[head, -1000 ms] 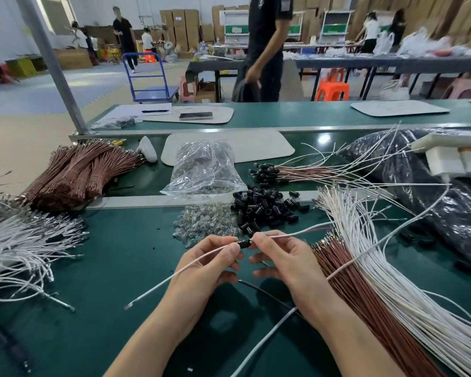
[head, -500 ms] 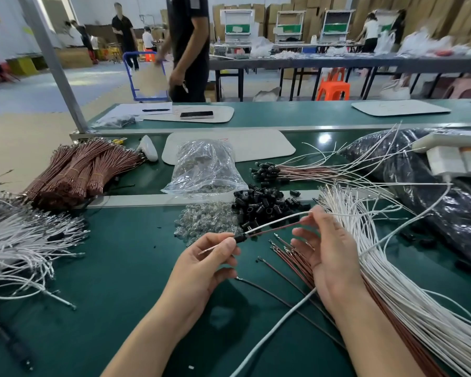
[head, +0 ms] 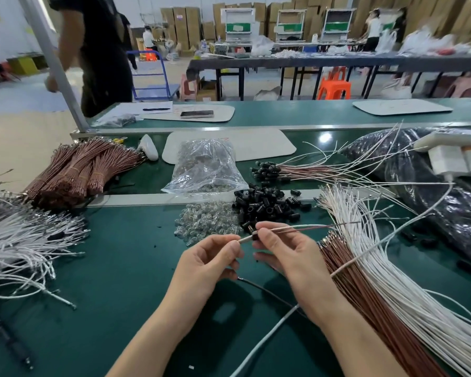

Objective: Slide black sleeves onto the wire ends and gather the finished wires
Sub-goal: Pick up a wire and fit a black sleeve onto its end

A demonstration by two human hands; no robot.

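Left fingers (head: 232,247) pinching wire end (head: 245,239), right fingers (head: 265,235) pinching black sleeve (head: 255,237) just beside

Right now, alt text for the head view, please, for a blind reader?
The left hand pinches the end of a thin wire while the right hand pinches a black sleeve on it, above a green table. A pile of sleeves lies beyond; white wires and brown wires lie to the right.

Single wide-angle view from a head-worn camera, facing forward and down, close above the left hand (head: 210,258) and right hand (head: 290,257) at the green bench (head: 120,268), the workshop hall (head: 256,80) receding across the upper frame
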